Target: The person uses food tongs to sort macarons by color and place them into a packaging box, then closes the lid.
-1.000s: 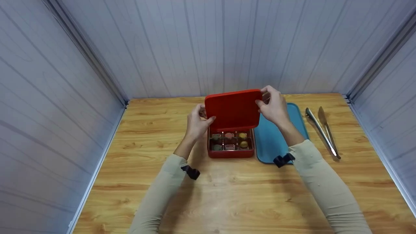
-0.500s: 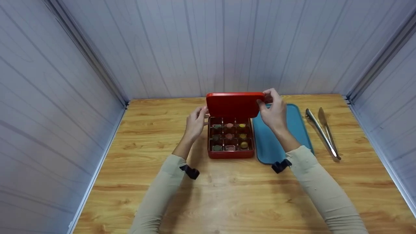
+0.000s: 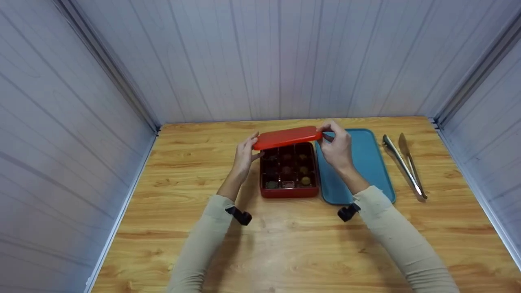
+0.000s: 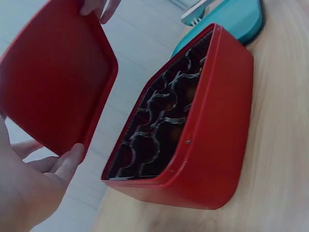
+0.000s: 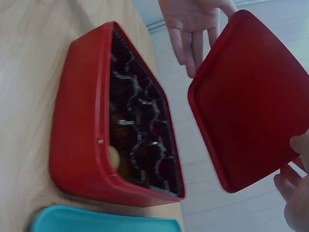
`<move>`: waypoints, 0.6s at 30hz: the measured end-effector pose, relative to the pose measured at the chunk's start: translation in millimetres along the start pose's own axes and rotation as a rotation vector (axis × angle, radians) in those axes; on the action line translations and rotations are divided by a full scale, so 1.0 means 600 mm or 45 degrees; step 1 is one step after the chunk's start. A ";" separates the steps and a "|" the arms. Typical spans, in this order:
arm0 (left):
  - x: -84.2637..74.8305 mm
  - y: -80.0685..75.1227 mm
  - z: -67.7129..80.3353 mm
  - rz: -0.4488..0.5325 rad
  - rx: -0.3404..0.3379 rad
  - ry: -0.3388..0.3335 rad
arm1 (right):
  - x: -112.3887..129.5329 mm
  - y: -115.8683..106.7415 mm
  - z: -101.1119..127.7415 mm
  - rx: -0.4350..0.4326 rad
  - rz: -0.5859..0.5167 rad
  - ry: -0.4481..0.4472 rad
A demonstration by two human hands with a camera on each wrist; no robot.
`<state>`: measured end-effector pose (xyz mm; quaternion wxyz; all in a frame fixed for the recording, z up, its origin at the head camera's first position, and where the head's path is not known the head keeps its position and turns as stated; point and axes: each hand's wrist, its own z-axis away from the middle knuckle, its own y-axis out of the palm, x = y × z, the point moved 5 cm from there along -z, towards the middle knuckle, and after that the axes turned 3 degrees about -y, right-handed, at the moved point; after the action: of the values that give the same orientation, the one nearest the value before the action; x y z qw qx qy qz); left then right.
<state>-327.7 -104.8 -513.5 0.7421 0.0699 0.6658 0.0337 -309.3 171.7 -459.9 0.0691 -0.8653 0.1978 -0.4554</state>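
Note:
A red lid (image 3: 285, 137) is tilted above the red box (image 3: 290, 193), raised off its back part. My right hand (image 3: 337, 148) pinches the lid's right edge between thumb and fingers. At the opposite edge, my left hand (image 3: 244, 158) has its fingers extended and touching the lid's left corner. In the right wrist view the fingers of the left hand (image 5: 195, 29) look straight. The lid's hollow underside shows in both wrist views. Inside the box, a clear divided insert (image 4: 157, 116) holds several small sweets, among them a yellowish round one (image 3: 305, 180).
A blue tray (image 3: 368, 162) lies right beside the box, partly under the right forearm. Farther right are metal tongs (image 3: 403, 165) and a spreader-like utensil with a flat blade (image 3: 412, 165). Pale panelled walls (image 3: 260, 61) enclose the wooden table (image 3: 195, 244).
The lid has come down from nearly upright, with its underside toward me, to a flatter tilt with its outer face up. The left hand let the edge go, then touched the corner again.

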 end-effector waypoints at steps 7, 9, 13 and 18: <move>0.076 -0.035 -0.044 -0.031 0.013 0.148 | -0.022 0.006 0.021 0.118 -0.065 0.039; 0.101 -0.045 -0.057 -0.087 0.010 0.213 | -0.029 0.006 0.028 0.151 -0.064 0.038; 0.095 -0.038 -0.031 -0.177 0.002 0.190 | -0.043 0.006 0.047 0.233 -0.041 0.044; 0.107 -0.035 -0.021 -0.250 0.025 0.150 | -0.056 0.003 0.074 0.350 0.006 0.029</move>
<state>-333.9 -115.9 -581.3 0.7007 0.0095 0.7122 -0.0416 -290.7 181.2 -511.4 0.1859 -0.8420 0.1364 -0.4878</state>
